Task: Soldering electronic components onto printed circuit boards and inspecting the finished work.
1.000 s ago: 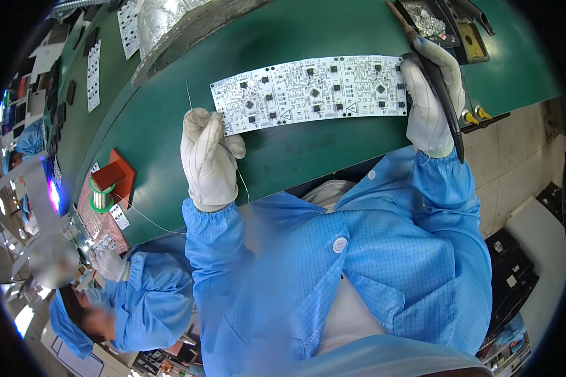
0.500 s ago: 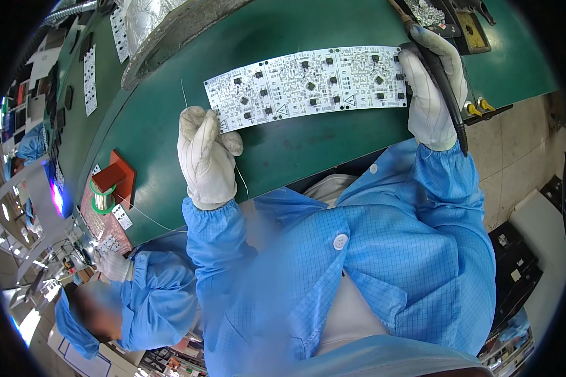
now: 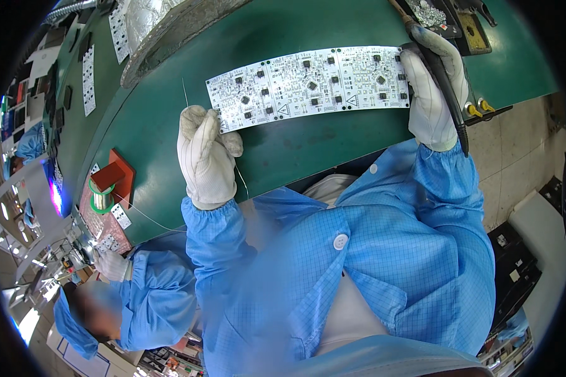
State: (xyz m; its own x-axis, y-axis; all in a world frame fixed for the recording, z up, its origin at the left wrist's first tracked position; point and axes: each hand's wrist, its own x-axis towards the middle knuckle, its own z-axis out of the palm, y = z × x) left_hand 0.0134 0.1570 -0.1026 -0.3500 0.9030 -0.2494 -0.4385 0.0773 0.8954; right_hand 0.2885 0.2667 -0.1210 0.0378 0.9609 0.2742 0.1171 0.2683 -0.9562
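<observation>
A long white circuit board (image 3: pixel 326 80) with several black chips is held level over the green bench between my gloved hands. At its left end my left hand (image 3: pixel 206 154) is closed, pinching the lower corner. A thin solder wire (image 3: pixel 184 93) sticks up out of that same hand and hangs out below it. My right hand (image 3: pixel 432 100) grips the board's right edge. It also holds a black-handled soldering iron (image 3: pixel 447 88), which lies across the fingers with its brown end up at the top and its cord end toward the wrist.
To the left, a solder spool (image 3: pixel 102 200) stands by a red-brown holder (image 3: pixel 124 179). A foil-covered duct (image 3: pixel 163 31) rises at the back left. At the back right sits a tray (image 3: pixel 475 31) with a yellow sponge. A co-worker's gloved hand (image 3: pixel 111 265) works at lower left.
The circuit board has shifted very slightly to the right. Both hands keep their hold and almost the same place.
</observation>
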